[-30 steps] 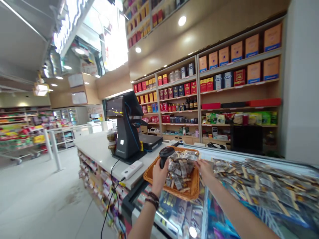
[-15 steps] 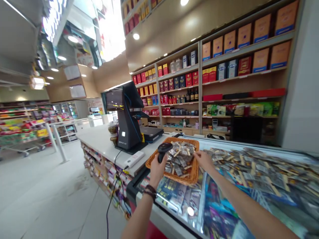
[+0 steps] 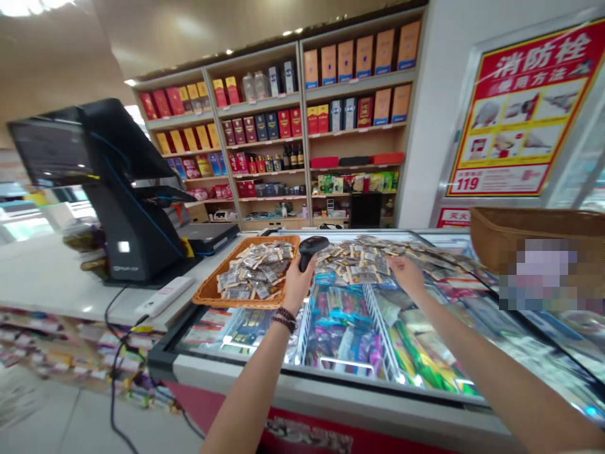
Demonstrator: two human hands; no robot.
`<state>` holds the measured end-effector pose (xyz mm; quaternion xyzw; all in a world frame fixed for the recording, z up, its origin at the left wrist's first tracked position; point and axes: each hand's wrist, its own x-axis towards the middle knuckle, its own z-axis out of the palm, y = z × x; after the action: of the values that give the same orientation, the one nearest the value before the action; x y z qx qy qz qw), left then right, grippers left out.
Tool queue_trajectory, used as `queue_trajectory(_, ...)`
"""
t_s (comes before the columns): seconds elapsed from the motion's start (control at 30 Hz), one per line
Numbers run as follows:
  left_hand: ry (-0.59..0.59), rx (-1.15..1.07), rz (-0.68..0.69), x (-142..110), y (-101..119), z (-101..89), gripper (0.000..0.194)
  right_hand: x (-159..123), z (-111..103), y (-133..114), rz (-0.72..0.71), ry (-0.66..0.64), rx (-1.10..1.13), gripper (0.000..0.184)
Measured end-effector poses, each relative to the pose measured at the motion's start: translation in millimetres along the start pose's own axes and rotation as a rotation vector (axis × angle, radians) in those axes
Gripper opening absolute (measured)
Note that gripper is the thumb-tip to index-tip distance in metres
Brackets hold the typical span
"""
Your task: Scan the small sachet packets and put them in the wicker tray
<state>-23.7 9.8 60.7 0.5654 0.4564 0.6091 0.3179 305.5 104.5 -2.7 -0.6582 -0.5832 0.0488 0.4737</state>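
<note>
My left hand (image 3: 297, 282) is closed around the handle of a black barcode scanner (image 3: 311, 248), held upright over the glass freezer lid (image 3: 340, 315). Just left of it sits an orange wicker basket (image 3: 213, 291) holding several small silver packets (image 3: 258, 270). My right hand (image 3: 406, 276) reaches out over a spread of similar packets (image 3: 363, 261) lying on the freezer glass, fingers curled down onto them; whether it grips one is unclear.
A black checkout terminal (image 3: 118, 189) stands on the white counter (image 3: 42, 284) at left, with a white device (image 3: 163, 296) and trailing cables. A second brown basket (image 3: 529, 236) sits at right. Shelves of boxed goods (image 3: 283, 126) line the back wall, beside a red fire-hose poster (image 3: 520, 113).
The view has swung right and closer to the freezer. My right hand left the orange basket and moved right onto the packets spread on the glass. The scanner stays in my left hand.
</note>
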Motion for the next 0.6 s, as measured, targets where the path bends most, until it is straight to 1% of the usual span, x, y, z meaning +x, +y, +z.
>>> queue_trajectory(0.07, -0.028, -0.003, -0.018, -1, -12, 18.6, 0.051, -12, 1, 9, 0.005, -0.013, -0.032, 0.029)
queue_trajectory(0.17, -0.067, 0.052, -0.061, -5, -33, 36.9, 0.047, -32, 12, 6, -0.001, -0.049, -0.174, 0.035)
queue_trajectory(0.27, -0.094, 0.141, -0.103, -10, -52, 43.8, 0.045, -43, 25, -7, 0.048, -0.080, -0.281, 0.045)
queue_trajectory(0.37, -0.106, 0.174, -0.111, -13, -61, 44.2, 0.045, -43, 34, -15, 0.093, -0.124, -0.265, 0.048)
queue_trajectory(0.43, -0.113, 0.177, -0.104, -13, -63, 44.0, 0.046, -41, 38, -12, 0.112, -0.125, -0.150, 0.044)
queue_trajectory(0.53, -0.127, 0.201, -0.079, -16, -61, 45.0, 0.046, -39, 43, -3, 0.143, -0.071, 0.203, 0.044)
queue_trajectory(0.6, -0.151, 0.223, -0.052, -19, -58, 46.4, 0.045, -40, 45, -1, 0.123, 0.000, 0.411, 0.048)
